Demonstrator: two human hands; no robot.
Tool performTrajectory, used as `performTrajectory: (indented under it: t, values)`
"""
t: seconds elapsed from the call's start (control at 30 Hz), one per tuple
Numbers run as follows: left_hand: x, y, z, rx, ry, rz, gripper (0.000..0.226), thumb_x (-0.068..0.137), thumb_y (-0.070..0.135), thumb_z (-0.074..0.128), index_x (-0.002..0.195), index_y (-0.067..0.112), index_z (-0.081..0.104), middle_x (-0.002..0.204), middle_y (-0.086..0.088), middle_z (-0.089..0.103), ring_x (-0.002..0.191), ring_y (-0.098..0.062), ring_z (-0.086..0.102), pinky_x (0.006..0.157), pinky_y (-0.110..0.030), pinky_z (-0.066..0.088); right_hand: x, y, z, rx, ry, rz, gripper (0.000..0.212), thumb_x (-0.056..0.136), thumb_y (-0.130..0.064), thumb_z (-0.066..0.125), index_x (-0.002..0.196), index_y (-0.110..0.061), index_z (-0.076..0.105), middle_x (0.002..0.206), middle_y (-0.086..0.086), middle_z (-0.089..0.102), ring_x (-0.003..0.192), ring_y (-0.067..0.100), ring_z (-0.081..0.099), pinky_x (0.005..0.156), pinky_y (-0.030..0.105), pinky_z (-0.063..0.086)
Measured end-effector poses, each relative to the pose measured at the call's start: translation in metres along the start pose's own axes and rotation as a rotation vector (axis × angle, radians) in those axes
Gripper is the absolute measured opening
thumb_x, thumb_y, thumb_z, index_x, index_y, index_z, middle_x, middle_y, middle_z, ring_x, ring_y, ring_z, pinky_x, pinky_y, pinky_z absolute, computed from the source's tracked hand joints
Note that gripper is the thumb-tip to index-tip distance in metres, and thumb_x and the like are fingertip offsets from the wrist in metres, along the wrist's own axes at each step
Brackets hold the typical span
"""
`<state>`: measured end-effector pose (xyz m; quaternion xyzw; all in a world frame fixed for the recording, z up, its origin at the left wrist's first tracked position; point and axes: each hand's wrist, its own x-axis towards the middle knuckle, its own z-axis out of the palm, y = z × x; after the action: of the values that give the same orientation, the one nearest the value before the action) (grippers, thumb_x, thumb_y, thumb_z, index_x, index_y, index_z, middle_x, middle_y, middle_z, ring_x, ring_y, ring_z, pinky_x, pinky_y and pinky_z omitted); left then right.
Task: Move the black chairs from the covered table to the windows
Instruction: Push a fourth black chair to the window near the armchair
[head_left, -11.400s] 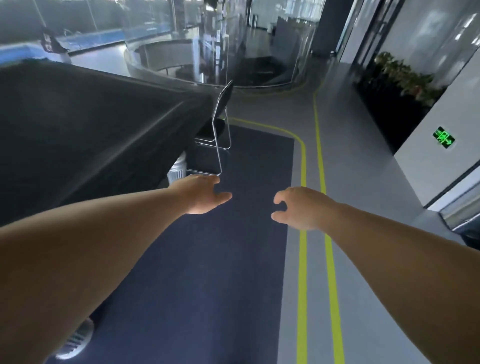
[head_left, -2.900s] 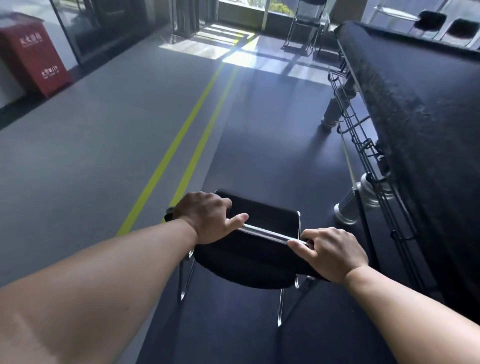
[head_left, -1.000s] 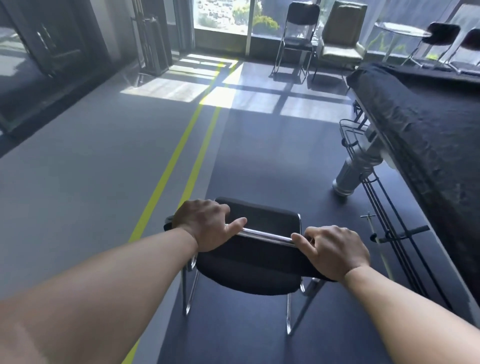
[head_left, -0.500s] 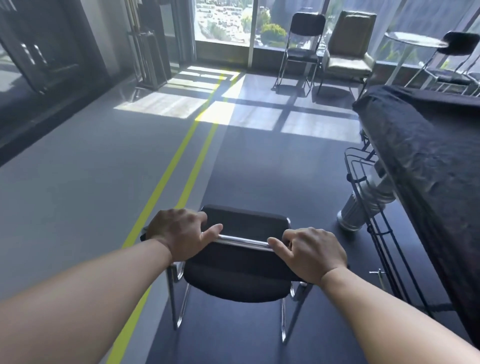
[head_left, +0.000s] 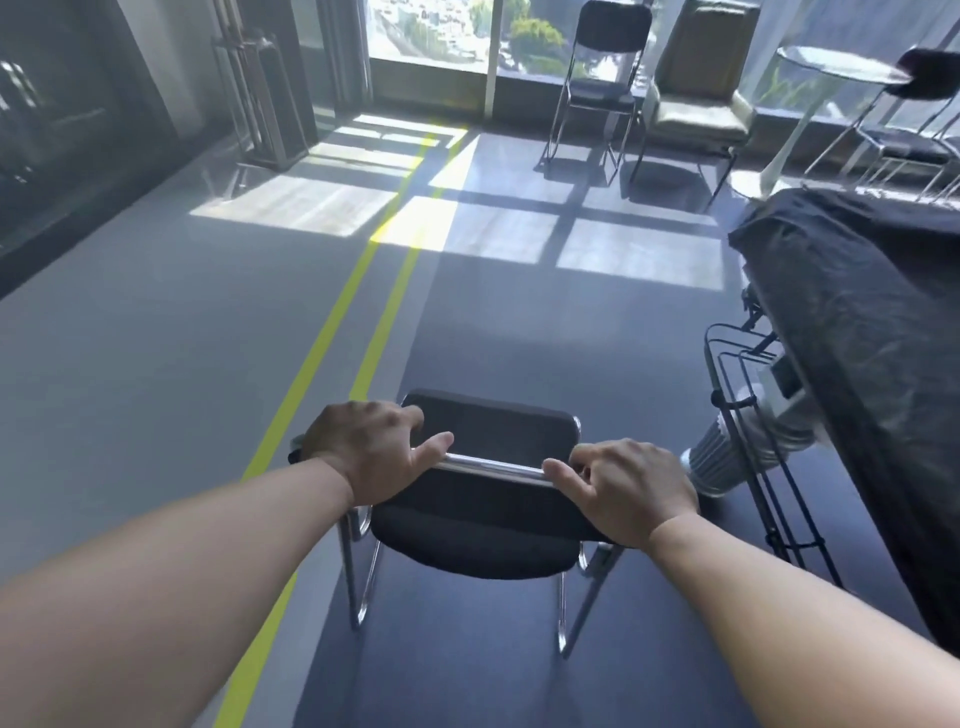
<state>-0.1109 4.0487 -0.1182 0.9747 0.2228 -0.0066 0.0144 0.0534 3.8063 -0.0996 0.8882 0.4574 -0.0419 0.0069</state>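
Note:
A black chair (head_left: 493, 431) with a chrome frame is right in front of me on the dark carpet, seen from behind its backrest. My left hand (head_left: 371, 449) grips the left end of the backrest top. My right hand (head_left: 626, 488) grips the right end, its thumb along the chrome bar. The table under a black cover (head_left: 852, 312) runs along my right. The windows (head_left: 431, 31) stand ahead at the far wall, with sunlight on the floor before them.
By the windows stand another black chair (head_left: 605, 67), a beige padded chair (head_left: 698, 88), a round glass table (head_left: 836, 70) and a further black chair (head_left: 919, 104). Two yellow floor lines (head_left: 358, 322) run left of the carpet. A wire rack (head_left: 743, 415) and table leg (head_left: 727, 452) stand at right.
The chair and I have moved forward along the carpet toward the windows; the window chairs look nearer. Both hands keep the same grip on the backrest.

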Motion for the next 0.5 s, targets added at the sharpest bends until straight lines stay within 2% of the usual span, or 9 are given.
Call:
performTrajectory:
  t: [0.1,0.33,0.5]
  values:
    - [0.051,-0.019,-0.002,0.006,0.005,0.015,0.074,0.082,0.079,0.011,0.104,0.031,0.062,0.104,0.006,0.07,0.096,-0.022,0.064,0.071,-0.033,0.039,0.046,0.004,-0.002,0.011,0.006,0.026,0.068,0.094,-0.077,0.023,0.083,-0.023,0.063,0.085,-0.004,0.069,0.086,0.025,0.064,0.066,0.034,0.034]
    - [0.142,-0.037,-0.009,0.023,-0.005,0.061,0.06,0.092,0.074,0.025,0.107,0.031,0.064,0.105,0.003,0.07,0.097,-0.024,0.063,0.07,-0.033,0.036,0.131,0.031,-0.002,0.009,0.044,0.07,0.071,0.091,-0.079,0.019,0.083,-0.025,0.064,0.082,-0.004,0.068,0.084,0.025,0.063,0.066,0.034,0.037]
    - [0.206,-0.06,-0.008,0.031,0.005,0.092,0.062,0.092,0.074,0.021,0.104,0.03,0.063,0.104,0.004,0.07,0.096,-0.024,0.064,0.071,-0.034,0.038,0.185,0.037,-0.005,0.021,0.031,0.107,0.069,0.092,-0.077,0.02,0.082,-0.024,0.064,0.077,-0.005,0.063,0.081,0.026,0.061,0.067,0.035,0.039]
